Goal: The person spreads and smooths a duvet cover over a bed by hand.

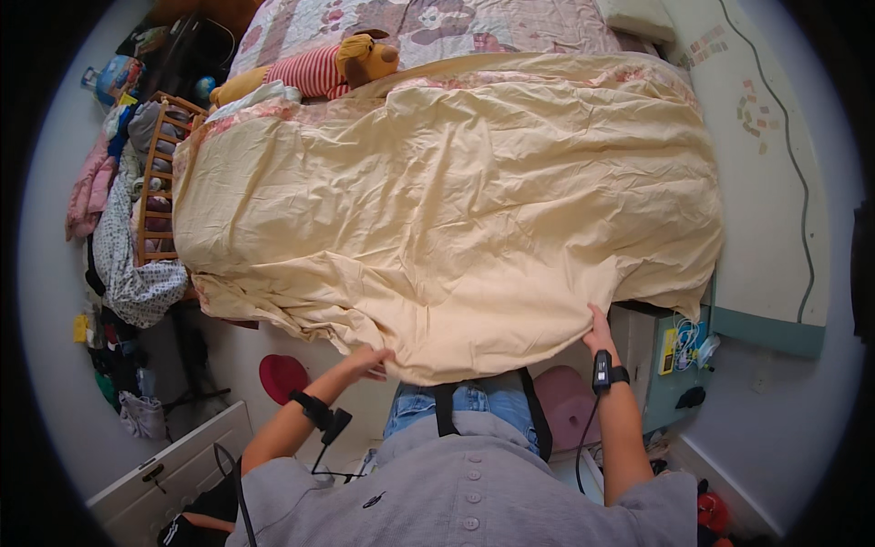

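A wrinkled cream bed cover (451,205) with pink floral trim lies across the bed, its near edge pulled out toward my body. My left hand (370,362) grips that edge left of centre, where the cloth bunches into folds. Over on the right, my right hand (599,332) pinches the same edge, fingers partly hidden by the fabric. Between my hands the cloth hangs in a shallow curve in front of my jeans. A plush dog (321,72) in a red-striped shirt lies along the cover's far side, on a patterned pink quilt (437,27).
A wooden slatted rail (160,178) with piled clothes borders the bed's left end. At right stand a headboard (759,178) with a trailing cable and a nightstand (673,369) holding cords. On the floor are a red round stool (284,379) and a pink one (564,403).
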The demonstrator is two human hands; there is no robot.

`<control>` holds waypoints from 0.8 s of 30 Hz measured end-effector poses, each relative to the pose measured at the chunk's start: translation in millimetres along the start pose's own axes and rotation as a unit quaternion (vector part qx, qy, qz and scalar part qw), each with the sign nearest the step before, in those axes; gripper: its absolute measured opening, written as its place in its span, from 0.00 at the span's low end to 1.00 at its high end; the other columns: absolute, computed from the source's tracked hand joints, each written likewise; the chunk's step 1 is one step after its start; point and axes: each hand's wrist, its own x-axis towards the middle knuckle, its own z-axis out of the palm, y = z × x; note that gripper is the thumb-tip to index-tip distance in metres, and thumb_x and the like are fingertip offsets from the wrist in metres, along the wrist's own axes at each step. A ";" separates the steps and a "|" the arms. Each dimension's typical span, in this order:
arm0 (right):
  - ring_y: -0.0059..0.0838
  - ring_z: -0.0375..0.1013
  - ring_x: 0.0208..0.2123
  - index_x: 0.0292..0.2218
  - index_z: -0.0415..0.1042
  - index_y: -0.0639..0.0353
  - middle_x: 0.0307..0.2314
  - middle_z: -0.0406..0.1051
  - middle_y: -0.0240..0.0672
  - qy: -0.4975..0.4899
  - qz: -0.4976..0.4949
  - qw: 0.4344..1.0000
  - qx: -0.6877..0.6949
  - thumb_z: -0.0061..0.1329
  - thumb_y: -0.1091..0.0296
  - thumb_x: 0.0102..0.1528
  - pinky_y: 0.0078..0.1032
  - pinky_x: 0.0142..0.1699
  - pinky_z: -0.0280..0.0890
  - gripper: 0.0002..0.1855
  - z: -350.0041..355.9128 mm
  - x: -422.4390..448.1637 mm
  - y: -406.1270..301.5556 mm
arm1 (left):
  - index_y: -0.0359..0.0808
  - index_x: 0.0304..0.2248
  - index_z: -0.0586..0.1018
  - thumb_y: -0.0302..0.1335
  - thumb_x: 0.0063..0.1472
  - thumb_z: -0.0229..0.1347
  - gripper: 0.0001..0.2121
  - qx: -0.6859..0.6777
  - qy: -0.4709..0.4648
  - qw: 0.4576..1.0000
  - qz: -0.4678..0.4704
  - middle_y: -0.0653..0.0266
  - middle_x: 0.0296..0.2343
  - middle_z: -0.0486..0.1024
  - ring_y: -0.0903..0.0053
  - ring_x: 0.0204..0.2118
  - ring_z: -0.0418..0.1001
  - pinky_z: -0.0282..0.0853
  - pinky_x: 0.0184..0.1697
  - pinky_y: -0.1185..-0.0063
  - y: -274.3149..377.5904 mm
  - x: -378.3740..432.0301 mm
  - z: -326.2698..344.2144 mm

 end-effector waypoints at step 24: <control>0.47 0.66 0.30 0.30 0.66 0.61 0.26 0.67 0.48 -0.028 -0.504 0.359 -0.785 0.39 0.63 0.49 0.35 0.33 0.60 0.11 392.8 285.2 -324.3 | 0.38 0.38 0.68 0.21 0.47 0.47 0.15 0.505 0.392 0.654 0.405 0.56 0.36 0.68 0.61 0.38 0.66 0.62 0.40 0.71 494.4 194.7 -266.0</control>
